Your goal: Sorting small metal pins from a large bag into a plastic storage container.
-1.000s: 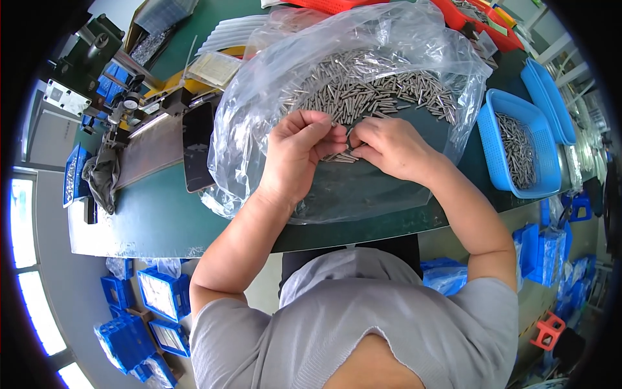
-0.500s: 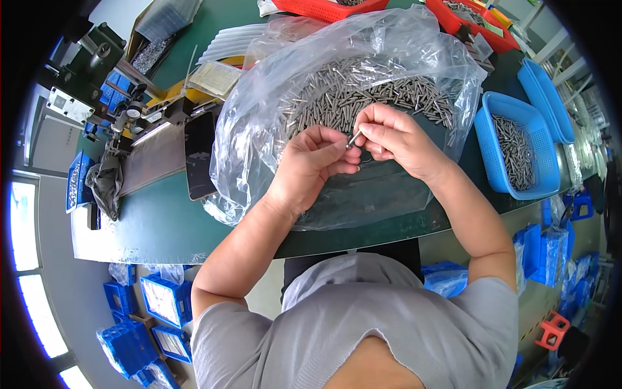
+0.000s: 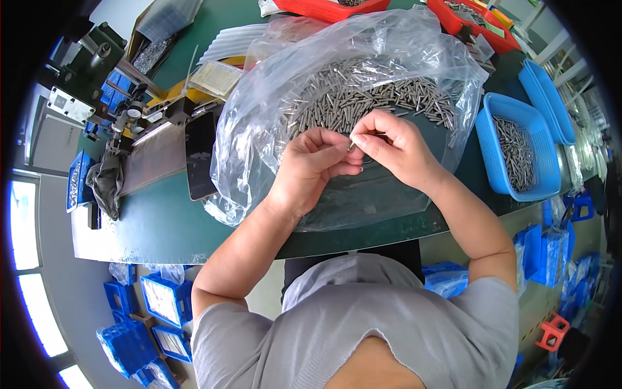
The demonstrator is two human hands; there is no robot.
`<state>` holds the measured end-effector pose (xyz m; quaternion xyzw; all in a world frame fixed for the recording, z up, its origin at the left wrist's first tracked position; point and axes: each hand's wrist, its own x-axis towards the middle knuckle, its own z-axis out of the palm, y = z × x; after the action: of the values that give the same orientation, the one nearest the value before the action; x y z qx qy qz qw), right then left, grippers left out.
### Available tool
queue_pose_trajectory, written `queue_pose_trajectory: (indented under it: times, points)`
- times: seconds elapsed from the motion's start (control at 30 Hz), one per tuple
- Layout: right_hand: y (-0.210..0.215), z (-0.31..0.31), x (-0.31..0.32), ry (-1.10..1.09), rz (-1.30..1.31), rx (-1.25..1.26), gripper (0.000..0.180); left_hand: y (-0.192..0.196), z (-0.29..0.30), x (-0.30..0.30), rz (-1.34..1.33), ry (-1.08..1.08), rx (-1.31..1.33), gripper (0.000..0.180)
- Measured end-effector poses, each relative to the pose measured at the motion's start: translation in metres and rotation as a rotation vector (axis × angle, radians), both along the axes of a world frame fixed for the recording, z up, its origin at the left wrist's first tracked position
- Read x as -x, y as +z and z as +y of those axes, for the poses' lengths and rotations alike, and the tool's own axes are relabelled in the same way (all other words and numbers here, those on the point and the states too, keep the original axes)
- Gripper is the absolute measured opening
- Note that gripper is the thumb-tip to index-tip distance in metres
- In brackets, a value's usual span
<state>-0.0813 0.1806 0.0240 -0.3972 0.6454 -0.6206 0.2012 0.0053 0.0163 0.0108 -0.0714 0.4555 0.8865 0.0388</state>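
Note:
A small metal pin (image 3: 351, 147), mostly covered by fingers, is between my two hands above the bench. Thumb and forefinger of my left hand (image 3: 310, 162) pinch it. The fingertips of my right hand (image 3: 394, 148) close on its other end, touching the left fingertips. Just beyond both hands, a heap of similar grey metal pins (image 3: 343, 107) is spread on a large clear plastic bag (image 3: 253, 123). Part of the heap shows through the film.
To the right a blue plastic basket (image 3: 547, 162) holds many pins, with another blue basket (image 3: 551, 107) behind it. Red baskets (image 3: 324, 10) stand at the far edge. A dark flat tablet-like thing (image 3: 201, 155) and a gauge fixture (image 3: 133, 111) are on the left of the green bench (image 3: 152, 227).
My right hand has shifted slightly left and down, its fingertips now against my left ones. The pin shows less than before. My left hand has hardly moved.

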Motion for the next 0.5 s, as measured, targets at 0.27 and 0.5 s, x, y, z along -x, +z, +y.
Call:
queue_pose_trajectory:
  times: [0.27,0.5]
  points:
    - [0.003,0.001,-0.002,-0.095,0.068,-0.021,0.007,-0.002,-0.002,0.000,0.009,-0.059,-0.073,0.008]
    - [0.000,0.004,0.004,-0.004,0.020,-0.050,0.007,-0.002,-0.002,-0.001,0.042,-0.101,-0.034,0.009]
